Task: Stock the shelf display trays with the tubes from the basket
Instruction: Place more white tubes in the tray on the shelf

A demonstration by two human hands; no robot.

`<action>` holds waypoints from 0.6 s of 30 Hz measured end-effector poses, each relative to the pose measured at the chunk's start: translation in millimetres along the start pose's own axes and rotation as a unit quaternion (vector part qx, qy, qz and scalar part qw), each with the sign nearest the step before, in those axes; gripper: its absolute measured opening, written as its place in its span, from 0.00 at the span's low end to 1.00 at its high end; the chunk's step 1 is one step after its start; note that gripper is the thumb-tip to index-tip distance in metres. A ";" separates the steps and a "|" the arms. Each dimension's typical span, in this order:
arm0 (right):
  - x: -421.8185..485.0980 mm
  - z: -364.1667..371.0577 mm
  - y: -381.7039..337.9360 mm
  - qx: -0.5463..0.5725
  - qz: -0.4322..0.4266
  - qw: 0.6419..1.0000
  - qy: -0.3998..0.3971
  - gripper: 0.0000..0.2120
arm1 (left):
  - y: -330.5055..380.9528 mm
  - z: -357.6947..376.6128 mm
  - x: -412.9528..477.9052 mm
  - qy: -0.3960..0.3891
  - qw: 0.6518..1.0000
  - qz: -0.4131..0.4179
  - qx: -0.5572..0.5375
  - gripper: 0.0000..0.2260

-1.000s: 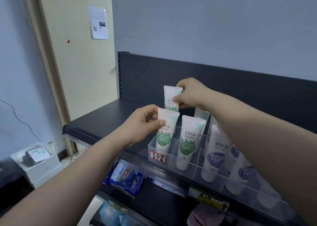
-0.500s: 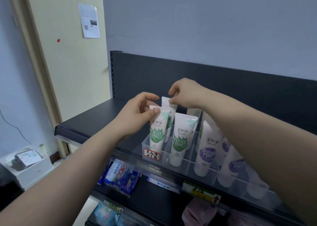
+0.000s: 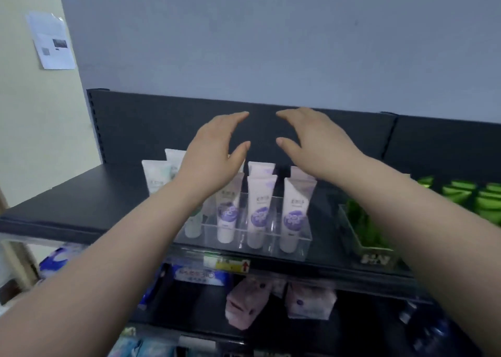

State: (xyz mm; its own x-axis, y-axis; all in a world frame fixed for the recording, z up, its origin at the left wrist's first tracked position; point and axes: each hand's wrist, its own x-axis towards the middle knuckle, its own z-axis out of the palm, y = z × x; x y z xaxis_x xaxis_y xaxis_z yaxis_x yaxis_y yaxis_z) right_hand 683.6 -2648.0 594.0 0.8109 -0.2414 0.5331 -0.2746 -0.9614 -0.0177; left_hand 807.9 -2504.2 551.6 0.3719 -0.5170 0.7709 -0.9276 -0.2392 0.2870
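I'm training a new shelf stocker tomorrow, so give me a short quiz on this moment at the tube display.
1. True or false: the left hand grips a tube.
2. The label on the rightmost front tube in the clear tray is: A purple, B red, C yellow.
3. Fill in: the soft packs below the tray are ___ in colour.
Key: 1 false; 2 A; 3 pink.
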 end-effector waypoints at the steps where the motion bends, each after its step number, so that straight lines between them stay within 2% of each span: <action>1: -16.4 -8.6 13.0 -0.010 0.014 1.000 0.002 0.25 | 17.8 10.2 -0.1 -0.012 1.000 0.011 -0.009 0.23; 11: -219.3 -97.5 139.1 -0.129 0.160 0.979 0.002 0.25 | 224.9 110.2 -22.3 -0.113 0.982 0.121 -0.095 0.24; 18: -378.6 -148.5 192.5 -0.172 0.269 0.948 -0.003 0.25 | 365.8 165.4 -76.0 -0.157 0.956 0.187 -0.163 0.24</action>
State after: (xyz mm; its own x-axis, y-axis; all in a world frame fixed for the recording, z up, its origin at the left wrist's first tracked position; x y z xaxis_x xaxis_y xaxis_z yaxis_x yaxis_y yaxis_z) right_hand 247.0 -2722.1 514.4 0.5077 -0.6866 0.5205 -0.8008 -0.5989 -0.0090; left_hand 446.3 -2688.3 503.9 -0.0428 -0.7497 0.6604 -0.9410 0.2523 0.2255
